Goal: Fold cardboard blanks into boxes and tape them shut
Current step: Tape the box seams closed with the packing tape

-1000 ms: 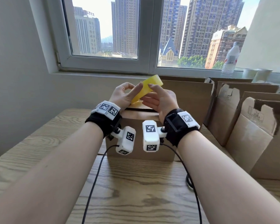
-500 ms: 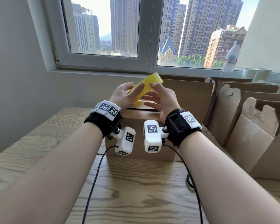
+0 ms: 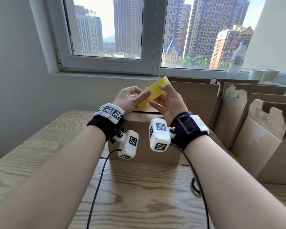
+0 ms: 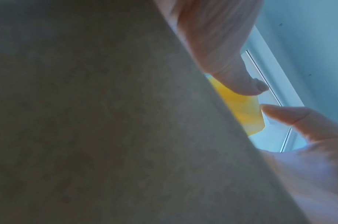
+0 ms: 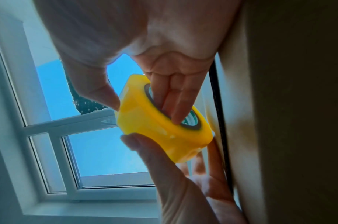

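Both hands hold a yellow tape roll [image 3: 153, 92] in the air above a closed brown cardboard box [image 3: 144, 141] that stands on the wooden table [image 3: 40, 154]. My left hand [image 3: 139, 95] grips the roll's near end, with the thumb lying on its outer face. My right hand [image 3: 162, 96] grips the far part. In the right wrist view its fingers [image 5: 175, 98] reach into the core of the tape roll [image 5: 160, 125]. In the left wrist view the box wall fills most of the picture, and only a strip of the tape roll [image 4: 240, 109] shows between fingertips.
Several unfolded cardboard blanks [image 3: 262, 129] lean upright along the right side, and another [image 3: 196, 96] stands behind the box. A water bottle [image 3: 237, 58] and paper cups [image 3: 262, 74] stand on the window sill. Black cables [image 3: 97, 187] trail over the near table.
Both hands keep the roll above the box; the fingers have shifted only slightly on it.
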The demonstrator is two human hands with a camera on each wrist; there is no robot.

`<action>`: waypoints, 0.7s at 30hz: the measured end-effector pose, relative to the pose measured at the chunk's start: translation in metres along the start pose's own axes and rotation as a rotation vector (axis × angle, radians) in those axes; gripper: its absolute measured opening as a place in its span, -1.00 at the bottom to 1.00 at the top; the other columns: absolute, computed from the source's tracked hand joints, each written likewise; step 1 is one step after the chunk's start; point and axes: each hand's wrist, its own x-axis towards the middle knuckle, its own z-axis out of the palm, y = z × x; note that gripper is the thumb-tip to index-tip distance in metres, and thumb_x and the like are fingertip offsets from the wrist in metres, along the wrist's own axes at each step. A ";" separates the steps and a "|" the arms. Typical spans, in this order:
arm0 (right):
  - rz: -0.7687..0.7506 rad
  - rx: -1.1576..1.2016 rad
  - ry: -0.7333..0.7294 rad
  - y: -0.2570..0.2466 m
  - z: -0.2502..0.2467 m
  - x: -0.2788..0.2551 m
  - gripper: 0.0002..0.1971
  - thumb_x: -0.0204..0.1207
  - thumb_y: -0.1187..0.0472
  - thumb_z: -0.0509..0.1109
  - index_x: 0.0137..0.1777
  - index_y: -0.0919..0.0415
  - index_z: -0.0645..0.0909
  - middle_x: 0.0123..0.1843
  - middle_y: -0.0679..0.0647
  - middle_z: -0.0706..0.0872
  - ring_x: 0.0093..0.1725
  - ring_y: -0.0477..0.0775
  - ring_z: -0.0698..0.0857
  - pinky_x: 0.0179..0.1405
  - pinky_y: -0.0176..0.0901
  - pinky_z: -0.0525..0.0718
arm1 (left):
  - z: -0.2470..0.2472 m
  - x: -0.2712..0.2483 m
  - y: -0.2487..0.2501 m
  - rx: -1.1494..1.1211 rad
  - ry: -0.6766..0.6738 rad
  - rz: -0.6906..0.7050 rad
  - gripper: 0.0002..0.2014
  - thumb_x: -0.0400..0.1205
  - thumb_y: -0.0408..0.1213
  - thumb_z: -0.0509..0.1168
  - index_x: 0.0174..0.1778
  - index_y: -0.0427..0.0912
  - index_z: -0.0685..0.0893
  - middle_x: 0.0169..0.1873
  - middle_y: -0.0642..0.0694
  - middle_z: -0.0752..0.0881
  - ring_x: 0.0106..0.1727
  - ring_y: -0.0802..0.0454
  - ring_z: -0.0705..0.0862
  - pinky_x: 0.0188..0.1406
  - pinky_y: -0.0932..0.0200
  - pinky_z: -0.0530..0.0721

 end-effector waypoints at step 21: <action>0.027 0.056 0.046 0.000 -0.001 0.006 -0.82 0.63 0.12 0.34 0.09 0.23 0.58 -0.19 0.12 0.76 -0.28 0.04 0.76 -0.18 -0.15 0.76 | -0.003 0.005 -0.001 0.151 0.077 0.123 -0.49 0.37 0.27 0.51 -0.15 -0.16 0.70 -0.23 0.32 0.68 0.02 0.20 0.68 0.03 0.43 0.48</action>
